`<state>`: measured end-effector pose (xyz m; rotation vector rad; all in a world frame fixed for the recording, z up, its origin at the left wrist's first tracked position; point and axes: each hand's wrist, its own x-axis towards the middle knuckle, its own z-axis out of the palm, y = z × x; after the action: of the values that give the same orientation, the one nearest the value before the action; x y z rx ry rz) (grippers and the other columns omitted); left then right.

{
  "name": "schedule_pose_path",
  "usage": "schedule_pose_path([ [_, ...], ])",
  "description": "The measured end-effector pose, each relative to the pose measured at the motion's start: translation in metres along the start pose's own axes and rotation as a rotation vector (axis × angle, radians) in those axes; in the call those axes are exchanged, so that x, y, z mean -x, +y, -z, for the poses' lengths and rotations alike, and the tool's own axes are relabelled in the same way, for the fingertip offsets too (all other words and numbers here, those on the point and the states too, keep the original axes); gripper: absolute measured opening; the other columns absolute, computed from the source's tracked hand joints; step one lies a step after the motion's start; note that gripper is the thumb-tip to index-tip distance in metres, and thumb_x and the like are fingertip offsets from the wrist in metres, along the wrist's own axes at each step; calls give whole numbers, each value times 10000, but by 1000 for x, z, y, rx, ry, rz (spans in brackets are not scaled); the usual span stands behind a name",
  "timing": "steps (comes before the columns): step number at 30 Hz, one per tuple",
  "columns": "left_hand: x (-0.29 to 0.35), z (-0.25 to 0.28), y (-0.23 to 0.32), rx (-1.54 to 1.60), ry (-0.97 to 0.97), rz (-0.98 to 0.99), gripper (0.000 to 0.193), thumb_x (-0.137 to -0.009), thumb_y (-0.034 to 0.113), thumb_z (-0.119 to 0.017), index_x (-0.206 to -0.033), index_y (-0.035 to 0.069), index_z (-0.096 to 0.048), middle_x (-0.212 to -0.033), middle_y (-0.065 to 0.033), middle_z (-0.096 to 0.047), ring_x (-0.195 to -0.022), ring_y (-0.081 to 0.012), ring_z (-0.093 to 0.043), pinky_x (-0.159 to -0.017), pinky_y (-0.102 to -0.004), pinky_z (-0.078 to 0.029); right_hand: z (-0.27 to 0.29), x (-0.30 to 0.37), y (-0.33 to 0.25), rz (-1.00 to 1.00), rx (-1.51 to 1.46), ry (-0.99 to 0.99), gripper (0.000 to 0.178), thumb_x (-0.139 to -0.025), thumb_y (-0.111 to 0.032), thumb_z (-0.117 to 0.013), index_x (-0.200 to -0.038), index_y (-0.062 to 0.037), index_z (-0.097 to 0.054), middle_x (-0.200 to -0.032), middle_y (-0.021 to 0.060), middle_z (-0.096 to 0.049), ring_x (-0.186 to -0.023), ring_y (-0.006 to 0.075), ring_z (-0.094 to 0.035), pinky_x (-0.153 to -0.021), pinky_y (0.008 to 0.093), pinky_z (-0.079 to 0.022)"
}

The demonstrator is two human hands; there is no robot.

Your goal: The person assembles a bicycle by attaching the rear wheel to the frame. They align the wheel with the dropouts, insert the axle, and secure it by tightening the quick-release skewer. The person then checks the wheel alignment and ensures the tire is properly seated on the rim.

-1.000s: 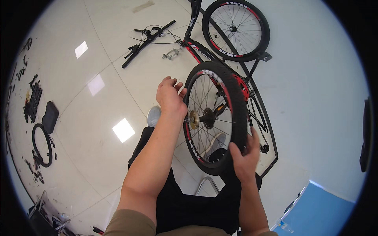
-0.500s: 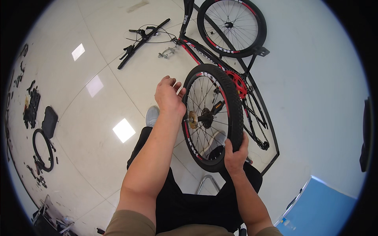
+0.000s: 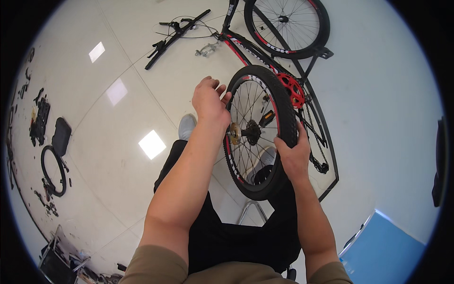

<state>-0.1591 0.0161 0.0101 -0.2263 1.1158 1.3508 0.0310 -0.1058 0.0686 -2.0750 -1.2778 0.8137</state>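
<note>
A bicycle wheel (image 3: 259, 187) with a knobby black tyre stands upright between my legs. Its rim is black, white and red, and a cassette (image 3: 253, 132) and a gold-coloured disc (image 3: 235, 134) sit at its hub. My right hand (image 3: 294, 155) grips the tyre on its right side, thumb on the near sidewall. Beside the tyre's upper left edge is my left hand (image 3: 211, 100), its fingers loosely bent and apart; whether they touch the rubber is unclear. Through the spokes shows a pedal (image 3: 267, 118) with an orange reflector.
Beyond the wheel lies a black and red bicycle frame (image 3: 239, 46) with a red chainring (image 3: 292, 90) and another wheel (image 3: 318, 41). Handlebars (image 3: 177, 35) rest on the tiles, cables attached. Tools (image 3: 40, 120) and a loose tyre (image 3: 43, 165) are far left; a blue panel (image 3: 383, 251) is lower right.
My right hand has slid forward along the tyre, from its lower right to its right side. The view has shifted slightly; my left hand stays by the tyre's left edge.
</note>
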Motion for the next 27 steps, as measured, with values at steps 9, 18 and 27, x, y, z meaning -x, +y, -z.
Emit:
schedule_pose_path([
  [9,6,-1,-5,-14,-36,0,378,-976,136,-569,-1323,-6,-522,-1102,-111,-575,-934,-223,-582,-777,-405,-520,-14,47,14,32,-133,43,561,-842,-52,-700,-1348,61,-488,-1035,112,-647,-853,175,-636,-777,306,-529],
  [18,-1,5,-18,-208,-104,55,406,-952,215,-645,-1298,30,-540,-1094,-102,-593,-911,-209,-594,-776,-398,-519,-21,68,10,27,-127,42,564,-844,-44,-715,-1344,51,-472,-998,108,-650,-830,181,-640,-781,308,-535],
  [27,19,-2,-35,-445,-381,146,925,-858,279,-780,-1570,30,-244,-974,-96,-625,-697,-167,-602,-553,-332,-521,-30,59,29,-378,-735,-189,462,-968,-181,-646,-1339,74,-536,-1083,75,-690,-983,174,-625,-915,323,-491],
])
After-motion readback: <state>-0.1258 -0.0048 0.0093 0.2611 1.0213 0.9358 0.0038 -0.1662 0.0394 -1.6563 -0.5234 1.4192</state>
